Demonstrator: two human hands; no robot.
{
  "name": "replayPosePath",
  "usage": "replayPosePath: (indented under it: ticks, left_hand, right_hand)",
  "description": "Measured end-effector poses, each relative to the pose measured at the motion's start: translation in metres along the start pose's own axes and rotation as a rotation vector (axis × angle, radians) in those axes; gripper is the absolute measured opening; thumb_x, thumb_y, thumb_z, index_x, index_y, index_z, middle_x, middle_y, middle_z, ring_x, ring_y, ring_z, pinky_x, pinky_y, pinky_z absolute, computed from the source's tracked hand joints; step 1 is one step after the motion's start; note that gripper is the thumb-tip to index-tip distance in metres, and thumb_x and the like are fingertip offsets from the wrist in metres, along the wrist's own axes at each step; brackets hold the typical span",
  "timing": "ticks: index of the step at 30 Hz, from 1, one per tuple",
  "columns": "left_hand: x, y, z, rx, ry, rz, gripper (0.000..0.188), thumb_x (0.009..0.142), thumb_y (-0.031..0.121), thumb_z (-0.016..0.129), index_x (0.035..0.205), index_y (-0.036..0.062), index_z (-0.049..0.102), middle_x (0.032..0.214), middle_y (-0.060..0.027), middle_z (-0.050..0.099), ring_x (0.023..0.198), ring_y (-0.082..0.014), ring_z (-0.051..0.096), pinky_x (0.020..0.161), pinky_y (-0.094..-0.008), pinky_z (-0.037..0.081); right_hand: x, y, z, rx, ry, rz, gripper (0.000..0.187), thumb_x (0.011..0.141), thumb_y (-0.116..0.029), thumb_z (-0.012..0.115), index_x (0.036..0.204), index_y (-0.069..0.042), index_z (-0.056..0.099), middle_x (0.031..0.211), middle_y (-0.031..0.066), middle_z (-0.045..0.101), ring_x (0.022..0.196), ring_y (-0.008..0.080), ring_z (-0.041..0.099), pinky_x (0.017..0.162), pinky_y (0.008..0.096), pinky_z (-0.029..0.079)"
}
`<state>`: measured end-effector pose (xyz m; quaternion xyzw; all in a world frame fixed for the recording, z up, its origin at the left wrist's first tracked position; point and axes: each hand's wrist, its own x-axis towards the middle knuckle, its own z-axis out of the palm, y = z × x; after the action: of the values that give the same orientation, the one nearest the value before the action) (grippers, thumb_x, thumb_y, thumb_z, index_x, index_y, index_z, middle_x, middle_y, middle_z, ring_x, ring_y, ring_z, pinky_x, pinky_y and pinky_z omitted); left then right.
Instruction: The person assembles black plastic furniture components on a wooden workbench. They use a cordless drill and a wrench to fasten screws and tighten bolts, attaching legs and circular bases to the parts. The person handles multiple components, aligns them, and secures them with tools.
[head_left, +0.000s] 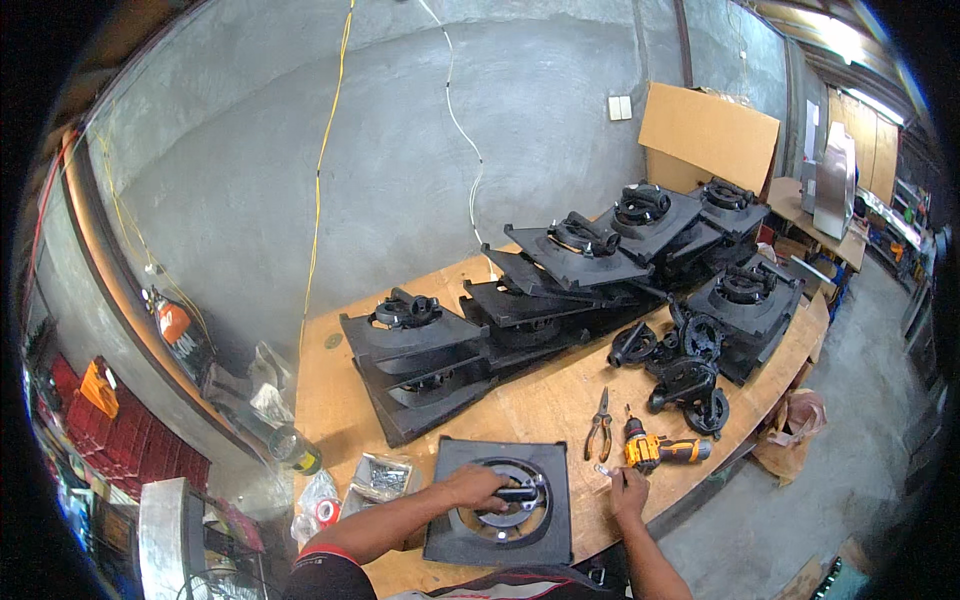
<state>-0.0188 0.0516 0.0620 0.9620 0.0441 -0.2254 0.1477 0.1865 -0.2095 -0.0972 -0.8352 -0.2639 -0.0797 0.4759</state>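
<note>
- Left hand (478, 487) grips the black fitting (520, 493) on the square plate (500, 500), counter's six o'clock edge.
- Right hand (628, 492) pinches a small part, unclear.
- Plate overhangs; pressing could tip it.

A square plate (500, 500) lies on the workbench (520, 410) at its near edge, with a bag of screws (380, 477) to its left. To its right lie pliers (600, 425) and a cordless drill (662, 451). Behind them, stacked plates (520, 300) run along the wall side, with loose castings (685, 365) near the right end.
</note>
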Motion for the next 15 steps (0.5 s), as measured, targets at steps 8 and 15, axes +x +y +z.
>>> replayPosePath:
  ticks: [8, 15]
  left_hand:
    - [-0.078, 0.032, -0.147, -0.050, 0.263, -0.243, 0.051, 0.090, 0.048, 0.070, 0.115, 0.0036, 0.066, 0.092, -0.0215, 0.071, 0.090, -0.0353, 0.070, 0.080, -0.0448, 0.055]
    - [-0.118, -0.019, -0.323, -0.224, 0.547, -0.574, 0.049, 0.091, 0.041, 0.070, 0.112, -0.0039, 0.069, 0.094, -0.0143, 0.071, 0.082, -0.0238, 0.067, 0.076, -0.0409, 0.052]
  right_hand:
    - [-0.024, 0.017, -0.002, -0.165, -0.062, -0.040, 0.026, 0.092, -0.028, 0.063, 0.085, -0.005, 0.071, 0.086, 0.0141, 0.066, 0.089, 0.0347, 0.060, 0.085, 0.0491, 0.040]
    - [-0.020, 0.019, -0.003, -0.249, -0.096, -0.051, 0.029, 0.092, -0.030, 0.063, 0.084, -0.004, 0.072, 0.087, 0.0145, 0.067, 0.091, 0.0339, 0.060, 0.087, 0.0494, 0.040]
